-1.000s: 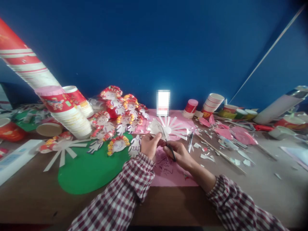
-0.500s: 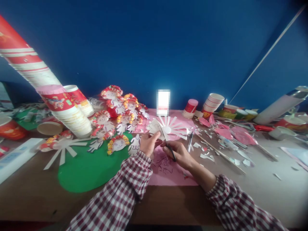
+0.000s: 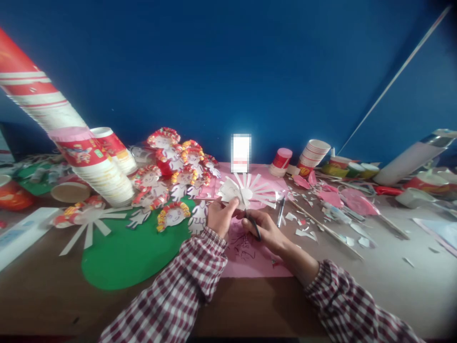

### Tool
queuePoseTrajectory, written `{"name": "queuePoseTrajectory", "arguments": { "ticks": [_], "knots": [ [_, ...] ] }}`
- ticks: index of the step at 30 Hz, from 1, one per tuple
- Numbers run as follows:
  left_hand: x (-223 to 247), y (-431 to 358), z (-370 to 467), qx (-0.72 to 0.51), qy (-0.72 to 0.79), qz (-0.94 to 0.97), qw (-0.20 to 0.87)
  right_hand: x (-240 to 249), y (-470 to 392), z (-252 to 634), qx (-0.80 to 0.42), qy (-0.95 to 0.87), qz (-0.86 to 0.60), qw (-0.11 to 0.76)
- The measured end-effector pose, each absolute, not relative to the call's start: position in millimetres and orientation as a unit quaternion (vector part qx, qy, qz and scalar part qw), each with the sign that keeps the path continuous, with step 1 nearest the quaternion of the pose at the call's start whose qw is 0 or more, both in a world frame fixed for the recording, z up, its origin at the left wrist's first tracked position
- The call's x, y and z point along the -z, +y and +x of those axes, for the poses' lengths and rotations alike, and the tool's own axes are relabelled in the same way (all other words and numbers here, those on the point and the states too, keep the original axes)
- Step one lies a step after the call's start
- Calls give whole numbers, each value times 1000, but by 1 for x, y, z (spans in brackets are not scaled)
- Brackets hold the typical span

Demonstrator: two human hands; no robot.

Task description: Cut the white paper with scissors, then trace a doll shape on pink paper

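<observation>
Well, the left hand (image 3: 218, 217) pinches paper (image 3: 227, 190) between closed fingers; the right hand (image 3: 268, 230) curls its fingers round scissors (image 3: 254, 227).

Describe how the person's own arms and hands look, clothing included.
The sleeves are loose, in a dark maroon-and-white check, with gathered, elastic-looking cuffs. The left hand and right hand are ungloved.

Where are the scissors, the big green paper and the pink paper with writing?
Scissors (image 3: 255, 227): head view, dark handle.
Big green paper (image 3: 132, 259): head view, bare front.
Pink paper (image 3: 255, 267): head view, lower part.
</observation>
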State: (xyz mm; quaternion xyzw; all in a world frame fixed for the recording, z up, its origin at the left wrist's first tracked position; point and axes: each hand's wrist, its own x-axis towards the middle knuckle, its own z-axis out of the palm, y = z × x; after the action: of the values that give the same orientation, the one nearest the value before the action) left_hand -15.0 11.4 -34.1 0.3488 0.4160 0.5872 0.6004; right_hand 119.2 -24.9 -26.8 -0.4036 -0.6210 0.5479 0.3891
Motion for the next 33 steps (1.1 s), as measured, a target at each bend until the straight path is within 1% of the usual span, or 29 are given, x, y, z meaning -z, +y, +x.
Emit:
{"name": "queuePoseTrajectory", "arguments": {
  "ticks": [21, 28, 33],
  "knots": [
    [39, 12, -16, -591, 413, 347, 600, 27, -27, 115, -523, -625, -430, 389],
    [37, 11, -14, -597, 393, 331, 616, 26, -26, 114, -533, -614, -430, 392],
    [33, 10, -13, -609, 410, 301, 609, 26, -25, 118, -555, -610, -411, 389]
  ]
}}
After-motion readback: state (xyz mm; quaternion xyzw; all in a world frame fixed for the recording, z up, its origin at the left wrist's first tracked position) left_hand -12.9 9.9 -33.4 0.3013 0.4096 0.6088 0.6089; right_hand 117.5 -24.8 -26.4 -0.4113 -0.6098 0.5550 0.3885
